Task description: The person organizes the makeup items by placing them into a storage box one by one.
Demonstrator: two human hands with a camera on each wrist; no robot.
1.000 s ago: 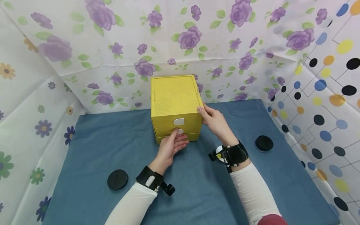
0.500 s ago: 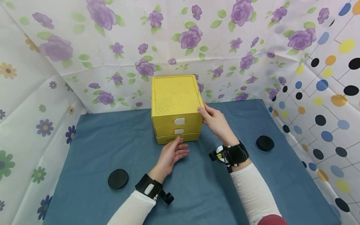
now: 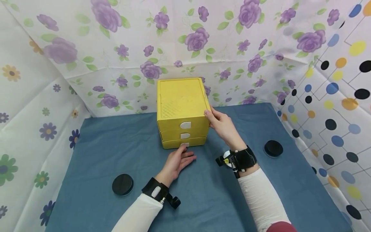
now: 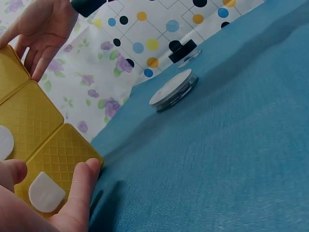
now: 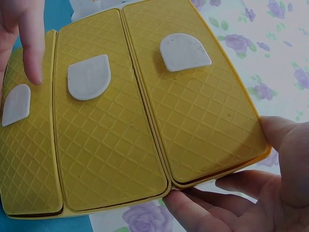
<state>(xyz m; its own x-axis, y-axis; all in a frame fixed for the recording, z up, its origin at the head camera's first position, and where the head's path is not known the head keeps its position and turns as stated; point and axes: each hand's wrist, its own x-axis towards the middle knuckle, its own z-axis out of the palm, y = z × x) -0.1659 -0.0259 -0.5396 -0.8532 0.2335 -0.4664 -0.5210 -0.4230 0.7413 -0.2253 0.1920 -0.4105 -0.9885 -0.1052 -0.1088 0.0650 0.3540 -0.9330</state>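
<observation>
A yellow box of three drawers [image 3: 183, 100] with white tab handles stands at the back of the blue-covered table. My left hand [image 3: 174, 162] is at the lowest drawer, palm turned up and fingers extended, its thumb close to that drawer's white tab [image 4: 47, 192]. In the left wrist view the thumb and a finger lie on either side of the tab, not closed on it. My right hand [image 3: 223, 127] holds the box's right front edge, thumb at the top corner and fingers along the side [image 5: 227, 203]. All drawers look pushed in.
Black round-topped objects lie at the left [image 3: 122, 184] and right [image 3: 273, 148] of the blue table cloth [image 3: 203, 199]. A round white-topped disc [image 4: 173, 89] sits partly under my right wrist. Patterned cloth walls [image 3: 121, 58] enclose the back and sides.
My left hand has moved down from the middle drawer's tab to the lowest one, uncovering the middle tab. My right hand stays on the box's edge.
</observation>
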